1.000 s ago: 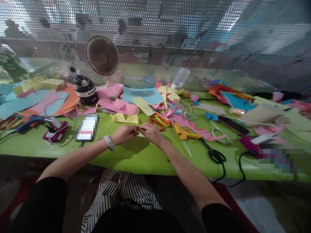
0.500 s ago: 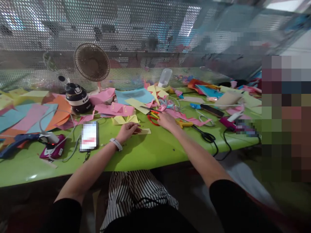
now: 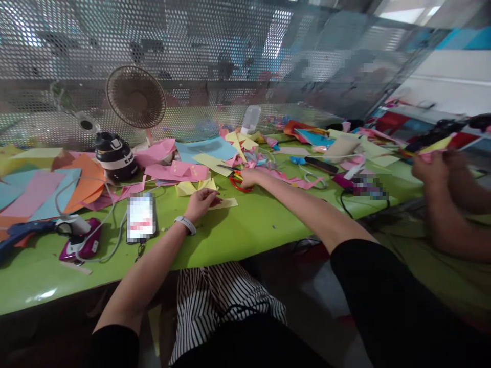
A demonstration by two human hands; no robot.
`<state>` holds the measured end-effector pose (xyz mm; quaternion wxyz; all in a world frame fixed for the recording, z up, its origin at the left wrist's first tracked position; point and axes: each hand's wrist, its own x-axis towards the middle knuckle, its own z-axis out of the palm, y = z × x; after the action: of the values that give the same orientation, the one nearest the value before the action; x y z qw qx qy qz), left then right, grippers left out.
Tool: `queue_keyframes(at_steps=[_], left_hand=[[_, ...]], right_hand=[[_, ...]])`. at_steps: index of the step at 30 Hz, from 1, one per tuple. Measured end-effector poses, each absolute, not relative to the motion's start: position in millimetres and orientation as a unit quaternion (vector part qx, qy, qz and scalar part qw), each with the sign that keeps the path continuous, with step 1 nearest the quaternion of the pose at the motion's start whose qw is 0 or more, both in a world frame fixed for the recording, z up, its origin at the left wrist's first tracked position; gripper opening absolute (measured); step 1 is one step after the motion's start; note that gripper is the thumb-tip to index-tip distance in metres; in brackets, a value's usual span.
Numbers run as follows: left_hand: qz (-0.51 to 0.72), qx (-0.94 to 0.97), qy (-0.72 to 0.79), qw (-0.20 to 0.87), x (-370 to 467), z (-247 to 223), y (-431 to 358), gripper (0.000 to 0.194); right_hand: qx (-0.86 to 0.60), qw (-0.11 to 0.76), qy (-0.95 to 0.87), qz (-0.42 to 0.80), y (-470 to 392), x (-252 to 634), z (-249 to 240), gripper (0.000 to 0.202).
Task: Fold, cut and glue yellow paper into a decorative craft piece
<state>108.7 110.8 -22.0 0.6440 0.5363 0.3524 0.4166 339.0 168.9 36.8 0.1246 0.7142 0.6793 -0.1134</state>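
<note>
My left hand (image 3: pixel 201 203), with a white band at the wrist, is closed in a pinch at one end of a pale yellow paper strip (image 3: pixel 227 203) just over the green table. Farther forward, my right hand (image 3: pixel 251 177) is closed at the red-handled scissors (image 3: pixel 241 186); its fingers are partly hidden. The scissors' blades point left over a yellow paper sheet (image 3: pixel 213 164). Folded yellow paper pieces (image 3: pixel 196 187) lie just beyond my left hand. Pink paper scraps (image 3: pixel 293 178) are scattered beyond my right forearm.
A phone (image 3: pixel 140 217), a purple power strip (image 3: pixel 80 239) with cables and a blue glue gun (image 3: pixel 26 236) lie to the left. A black jug (image 3: pixel 115 158) and a fan (image 3: pixel 136 97) stand behind. At the right, another person's hands (image 3: pixel 431 166) hold coloured paper.
My right hand has moved forward and left at the scissors, its forearm now covering the tools that lay to the right. My left hand stays nearly still. The view has turned right.
</note>
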Motion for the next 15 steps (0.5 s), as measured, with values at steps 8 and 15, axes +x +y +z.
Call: queue_keyframes(at_steps=[8,15], left_hand=[[0.410,0.530,0.384,0.635,105,-12,112,0.021],[0.412,0.495,0.419,0.640,103,-5,109,0.009]], right_hand=[[0.699,0.012,0.639,-0.320,139,365,45,0.014],[0.666,-0.214,0.545,-0.462,91,385,18,0.042]])
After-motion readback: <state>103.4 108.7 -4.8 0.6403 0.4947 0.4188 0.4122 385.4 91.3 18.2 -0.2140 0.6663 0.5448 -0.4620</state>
